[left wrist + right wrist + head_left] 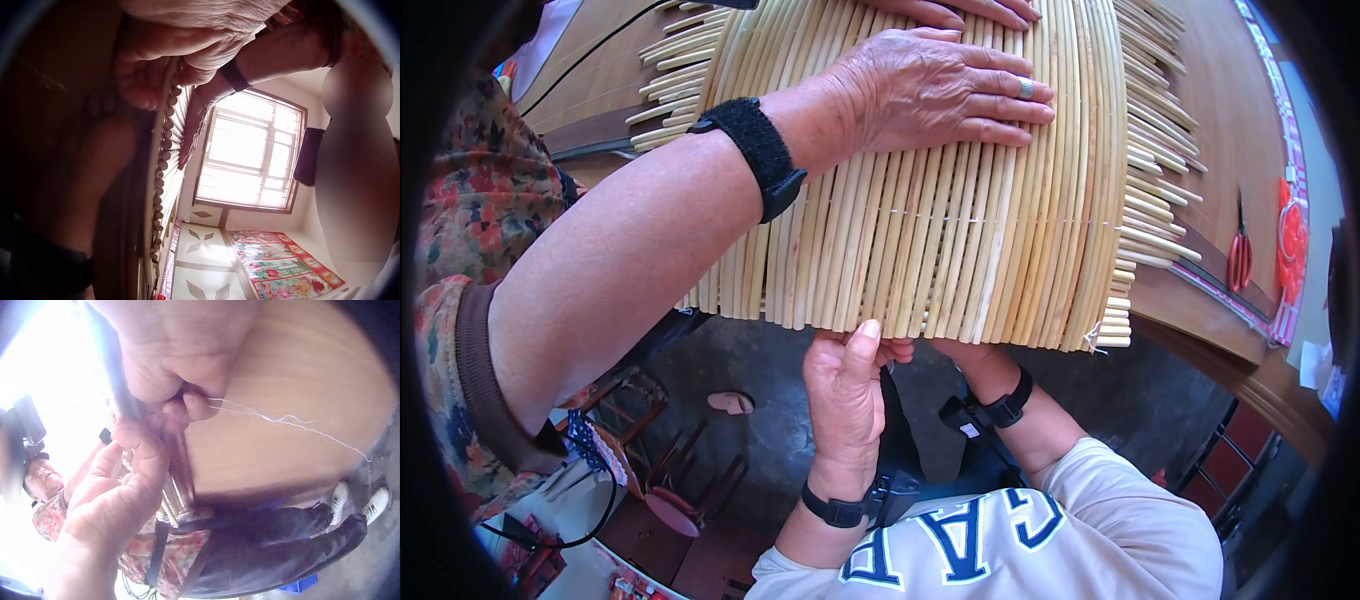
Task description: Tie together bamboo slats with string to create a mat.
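Note:
A mat of pale peeled sticks (960, 250), bound with rows of thread, lies over the table and juts past its edge. My left hand (845, 400) pinches the near edge, thumb on top and fingers beneath; the left wrist view shows this grip on the stick ends (164, 156). My right hand (187, 356) is under that edge, mostly hidden from the head view. Between its curled fingers it holds a white thread (269, 417), whose loose end trails out. In the right wrist view both hands are close together.
Another person's hand (940, 90) lies flat on the mat, with more fingers (960, 10) behind it. Further stick ends (1160, 110) stick out beyond the mat's sides. Red-handled scissors (1240, 255) lie on the wooden table (1215, 120) at right.

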### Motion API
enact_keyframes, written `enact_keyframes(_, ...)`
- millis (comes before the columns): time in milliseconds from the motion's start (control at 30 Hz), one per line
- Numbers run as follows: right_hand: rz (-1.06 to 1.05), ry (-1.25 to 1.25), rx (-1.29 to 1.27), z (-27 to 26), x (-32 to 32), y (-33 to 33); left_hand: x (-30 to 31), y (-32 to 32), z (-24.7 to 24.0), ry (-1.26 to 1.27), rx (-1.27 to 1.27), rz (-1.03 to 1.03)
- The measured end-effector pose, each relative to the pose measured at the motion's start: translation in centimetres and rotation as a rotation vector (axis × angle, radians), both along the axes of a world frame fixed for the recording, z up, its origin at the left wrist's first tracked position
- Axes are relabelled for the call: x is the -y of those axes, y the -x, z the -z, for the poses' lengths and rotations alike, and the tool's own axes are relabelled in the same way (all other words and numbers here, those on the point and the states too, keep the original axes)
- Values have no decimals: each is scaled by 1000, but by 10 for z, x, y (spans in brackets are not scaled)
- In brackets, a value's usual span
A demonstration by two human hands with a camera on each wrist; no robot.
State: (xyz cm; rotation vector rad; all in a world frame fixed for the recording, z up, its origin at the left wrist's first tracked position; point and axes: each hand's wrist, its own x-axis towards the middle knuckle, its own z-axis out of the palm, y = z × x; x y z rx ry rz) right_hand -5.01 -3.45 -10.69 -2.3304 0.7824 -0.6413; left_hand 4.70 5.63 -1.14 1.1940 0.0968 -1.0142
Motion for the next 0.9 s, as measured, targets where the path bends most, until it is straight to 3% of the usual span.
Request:
enact_keyframes(167, -2, 9, 0, 3, -2, -1, -5, 4, -3, -24, 23, 16)
enact_keyframes(367, -4, 34, -8, 3, -4, 2, 95, -34, 2, -9, 87, 107)
enact_keyframes(600, -5, 87, -17, 3, -3, 1, -10, 6, -5, -46, 21, -3)
enact_keyframes(767, -5, 114, -38, 6, -2, 4, -1, 4, -1, -22, -6, -14)
enact_keyframes(900, -1, -91, 4, 25, -12, 9, 5, 2, -2, -15, 5, -22)
